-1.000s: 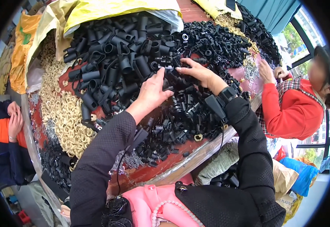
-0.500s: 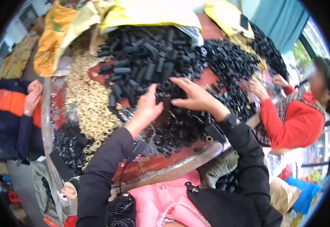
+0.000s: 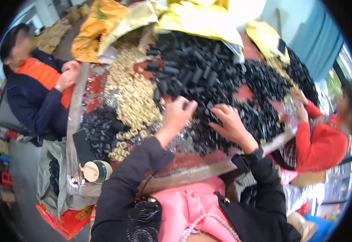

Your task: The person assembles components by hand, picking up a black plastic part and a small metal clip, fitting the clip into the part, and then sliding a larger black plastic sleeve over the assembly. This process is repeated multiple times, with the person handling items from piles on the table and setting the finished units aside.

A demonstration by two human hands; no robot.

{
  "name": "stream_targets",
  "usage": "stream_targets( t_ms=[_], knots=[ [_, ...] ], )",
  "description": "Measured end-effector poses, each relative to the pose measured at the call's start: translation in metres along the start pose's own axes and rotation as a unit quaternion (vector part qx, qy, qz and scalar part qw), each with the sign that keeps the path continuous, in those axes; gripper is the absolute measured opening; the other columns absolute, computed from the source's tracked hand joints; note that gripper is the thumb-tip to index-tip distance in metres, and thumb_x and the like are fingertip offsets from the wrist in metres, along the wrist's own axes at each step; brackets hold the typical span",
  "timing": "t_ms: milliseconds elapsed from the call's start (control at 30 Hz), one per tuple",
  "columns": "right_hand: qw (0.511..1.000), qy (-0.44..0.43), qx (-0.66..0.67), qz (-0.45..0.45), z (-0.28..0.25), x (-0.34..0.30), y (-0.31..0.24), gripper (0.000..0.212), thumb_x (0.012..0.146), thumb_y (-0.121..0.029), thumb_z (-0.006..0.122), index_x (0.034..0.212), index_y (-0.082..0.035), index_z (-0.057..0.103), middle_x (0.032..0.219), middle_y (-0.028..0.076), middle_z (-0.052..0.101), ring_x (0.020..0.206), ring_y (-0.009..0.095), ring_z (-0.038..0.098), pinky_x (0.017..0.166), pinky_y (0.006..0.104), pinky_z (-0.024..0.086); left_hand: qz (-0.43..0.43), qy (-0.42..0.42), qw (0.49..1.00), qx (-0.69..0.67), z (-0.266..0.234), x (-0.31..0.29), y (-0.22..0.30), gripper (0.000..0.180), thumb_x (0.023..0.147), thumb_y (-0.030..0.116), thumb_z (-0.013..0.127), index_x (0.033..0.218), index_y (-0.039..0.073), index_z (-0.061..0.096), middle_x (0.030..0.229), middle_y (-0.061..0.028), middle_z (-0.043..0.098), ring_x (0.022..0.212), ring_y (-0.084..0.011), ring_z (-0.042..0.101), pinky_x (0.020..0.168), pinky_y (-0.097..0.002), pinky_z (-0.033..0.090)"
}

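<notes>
Both my hands are over the near middle of a large heap of parts. My left hand [image 3: 176,117] is curled, thumb and fingers drawn close together; what they hold, if anything, cannot be made out against the dark parts. Facing it, my right hand [image 3: 233,126] has its fingers bent and its thumb apart, with nothing visible in it. Small black parts [image 3: 202,139] lie below and between the hands. Short black tubes [image 3: 200,74] are piled beyond them. Pale yellow rings [image 3: 137,107] spread to the left of my left hand.
A wooden rim [image 3: 75,109] edges the red table. Yellow sacks [image 3: 202,20] and an orange sack [image 3: 97,30] lie at the back. A lidded cup [image 3: 97,171] and a black phone-like slab [image 3: 84,146] are at the left edge. One person sits left, another in red right.
The view has shifted, bringing more of the left side and the cup into sight. My left hand has curled its fingers; my right hand's fingers are more bent and lower.
</notes>
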State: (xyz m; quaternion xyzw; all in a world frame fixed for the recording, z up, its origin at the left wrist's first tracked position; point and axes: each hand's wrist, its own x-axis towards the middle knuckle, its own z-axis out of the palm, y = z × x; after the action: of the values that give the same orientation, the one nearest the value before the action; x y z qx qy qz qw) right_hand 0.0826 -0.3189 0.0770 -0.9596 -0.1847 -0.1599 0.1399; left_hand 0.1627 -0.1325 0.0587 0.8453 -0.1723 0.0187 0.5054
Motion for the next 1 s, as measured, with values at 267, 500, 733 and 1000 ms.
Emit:
stream_targets(
  t_ms=[267,500,733,1000],
  knots=[
    [0.996,-0.050,0.063,-0.028,0.006,-0.043,-0.049,0.037,0.067,-0.020,0.063,0.100,-0.007,0.052,0.100,0.009,0.051,0.093,0.027,0.047,0.077,0.0358,0.035,-0.231,-0.125,0.891,-0.371,-0.034,-0.064,-0.025,0.021,0.085,0.025,0.050,0.084,0.004,0.055,0.073,-0.0015,0.057,0.056,-0.0093,0.053,0.047,-0.0186,0.038],
    [0.952,0.131,-0.136,0.242,-0.009,-0.097,0.011,0.045,0.069,-0.028,0.064,0.106,-0.005,0.050,0.107,0.015,0.048,0.100,0.030,0.045,0.082,0.0392,0.036,-0.292,-0.147,0.811,-0.486,-0.042,-0.106,-0.027,0.016,0.082,0.013,0.054,0.093,0.004,0.047,0.083,-0.0075,0.057,0.069,-0.0144,0.059,0.055,-0.0185,0.048],
    [0.930,0.201,-0.121,0.281,0.042,-0.099,0.055,0.047,0.074,-0.031,0.058,0.110,-0.003,0.047,0.108,0.018,0.045,0.101,0.034,0.042,0.088,0.0408,0.032,-0.323,-0.160,0.795,-0.489,-0.037,-0.113,-0.028,0.015,0.081,0.012,0.055,0.091,0.004,0.047,0.085,-0.0097,0.058,0.074,-0.0155,0.060,0.058,-0.0201,0.049],
    [0.961,0.207,0.038,0.180,0.058,-0.031,0.038,0.046,0.073,-0.032,0.060,0.108,-0.003,0.048,0.111,0.018,0.043,0.106,0.033,0.040,0.088,0.0404,0.033,-0.361,-0.188,0.769,-0.493,-0.030,-0.106,-0.033,0.021,0.084,0.019,0.052,0.097,0.002,0.050,0.086,-0.0104,0.059,0.070,-0.0132,0.057,0.059,-0.0206,0.048]
  ],
)
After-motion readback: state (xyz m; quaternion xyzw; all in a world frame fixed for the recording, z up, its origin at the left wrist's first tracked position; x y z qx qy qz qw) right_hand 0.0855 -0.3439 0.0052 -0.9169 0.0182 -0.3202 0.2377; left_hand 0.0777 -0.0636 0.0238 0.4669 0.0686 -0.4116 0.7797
